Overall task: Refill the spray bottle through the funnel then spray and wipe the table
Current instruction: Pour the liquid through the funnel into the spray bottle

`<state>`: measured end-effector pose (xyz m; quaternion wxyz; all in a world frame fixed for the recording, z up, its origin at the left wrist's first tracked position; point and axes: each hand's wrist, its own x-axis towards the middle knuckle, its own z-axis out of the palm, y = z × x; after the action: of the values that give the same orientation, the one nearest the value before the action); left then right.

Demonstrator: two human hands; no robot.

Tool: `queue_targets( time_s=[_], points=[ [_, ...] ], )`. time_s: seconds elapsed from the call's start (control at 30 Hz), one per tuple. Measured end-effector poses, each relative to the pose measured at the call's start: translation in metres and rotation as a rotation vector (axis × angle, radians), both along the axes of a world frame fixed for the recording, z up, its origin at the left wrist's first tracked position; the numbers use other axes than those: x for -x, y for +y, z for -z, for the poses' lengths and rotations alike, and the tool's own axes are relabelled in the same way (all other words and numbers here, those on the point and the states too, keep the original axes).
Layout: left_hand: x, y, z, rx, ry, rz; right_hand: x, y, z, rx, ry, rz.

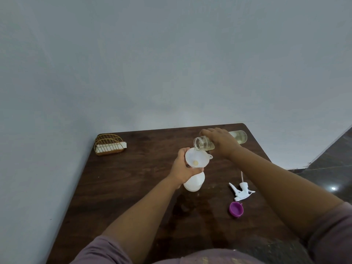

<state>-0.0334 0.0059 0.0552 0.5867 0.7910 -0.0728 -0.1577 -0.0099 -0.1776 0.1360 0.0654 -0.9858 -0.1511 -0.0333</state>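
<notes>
A white spray bottle (194, 182) without its head stands on the dark wooden table (133, 183). A white funnel (197, 159) sits in its neck. My left hand (182, 169) grips the bottle's neck just under the funnel. My right hand (221, 141) holds a clear bottle (204, 143) of pale yellowish liquid tipped on its side, its open mouth over the funnel's rim. A thin stream runs from it into the funnel. The white trigger spray head (241, 191) with its tube lies on the table to the right.
A purple cap (236, 209) lies open side up near the spray head. A gold wire holder (109, 144) with white napkins stands at the table's far left corner by the grey wall. Dark floor shows to the right of the table.
</notes>
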Motion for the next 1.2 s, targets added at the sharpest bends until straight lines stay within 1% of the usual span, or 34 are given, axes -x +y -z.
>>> queue_targets(
  time_s=[1.2],
  points=[
    [0.0017,0.0000,-0.0020,-0.003,0.000,-0.004,0.0037,0.0009,-0.0019,0.038,-0.011,-0.007]
  ],
)
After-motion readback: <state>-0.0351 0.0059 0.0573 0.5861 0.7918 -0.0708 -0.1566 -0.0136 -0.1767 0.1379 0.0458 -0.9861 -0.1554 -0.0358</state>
